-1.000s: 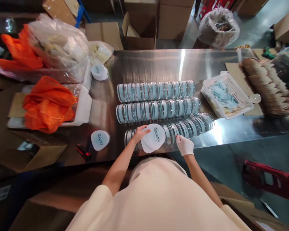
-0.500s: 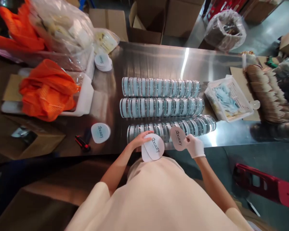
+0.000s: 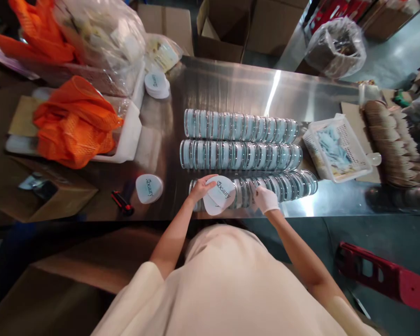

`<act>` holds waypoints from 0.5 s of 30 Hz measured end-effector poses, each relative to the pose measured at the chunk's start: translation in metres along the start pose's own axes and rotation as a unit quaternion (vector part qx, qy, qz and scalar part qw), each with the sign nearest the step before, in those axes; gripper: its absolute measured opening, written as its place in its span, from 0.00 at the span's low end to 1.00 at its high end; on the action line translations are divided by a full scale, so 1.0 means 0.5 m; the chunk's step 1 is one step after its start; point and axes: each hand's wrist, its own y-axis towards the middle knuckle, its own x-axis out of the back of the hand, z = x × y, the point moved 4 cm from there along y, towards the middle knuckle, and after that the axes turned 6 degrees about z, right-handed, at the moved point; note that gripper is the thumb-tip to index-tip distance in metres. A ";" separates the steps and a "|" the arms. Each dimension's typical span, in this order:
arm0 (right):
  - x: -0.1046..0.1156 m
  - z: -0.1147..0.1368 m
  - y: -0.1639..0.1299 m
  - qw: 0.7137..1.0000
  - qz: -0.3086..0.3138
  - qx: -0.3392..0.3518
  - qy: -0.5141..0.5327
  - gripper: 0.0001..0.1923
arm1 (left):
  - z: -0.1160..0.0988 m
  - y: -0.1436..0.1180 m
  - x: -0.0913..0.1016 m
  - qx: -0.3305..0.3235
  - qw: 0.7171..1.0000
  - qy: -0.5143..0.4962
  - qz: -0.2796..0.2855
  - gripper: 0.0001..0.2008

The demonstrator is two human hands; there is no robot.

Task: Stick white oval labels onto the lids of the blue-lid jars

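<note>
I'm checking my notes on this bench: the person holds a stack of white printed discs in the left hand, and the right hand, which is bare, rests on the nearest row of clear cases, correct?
Nearly. The right hand is not bare; the head view shows it in a white glove. The rest stands: the left hand holds the stack of white printed discs, and the right rests on the nearest row of clear cases.

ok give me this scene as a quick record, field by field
left hand: bare, holds a small stack of white round printed cards
right hand: white-gloved, fingertips on the nearest row of clear round lidded cases
rows: three rows of cases on the steel table
left of hands: single white card, red-and-black cutter
right of rows: white mesh basket
</note>
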 end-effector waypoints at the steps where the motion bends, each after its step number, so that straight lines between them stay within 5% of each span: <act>1: -0.026 -0.002 0.011 1.000 -0.002 0.006 0.016 0.16 | 0.002 0.000 -0.001 0.005 1.000 -0.002 0.000 0.30; 6: -0.137 -0.011 0.032 0.984 -0.063 -0.010 0.168 0.18 | 0.011 -0.002 0.004 0.022 0.998 -0.058 -0.020 0.34; 11: -0.181 0.006 0.032 0.905 -0.161 -0.087 0.385 0.26 | 0.018 -0.004 0.011 0.027 0.997 -0.071 -0.028 0.36; 15: -0.172 0.008 0.033 0.896 -0.064 -0.027 0.439 0.29 | 0.020 -0.002 0.010 0.024 0.998 -0.054 -0.028 0.36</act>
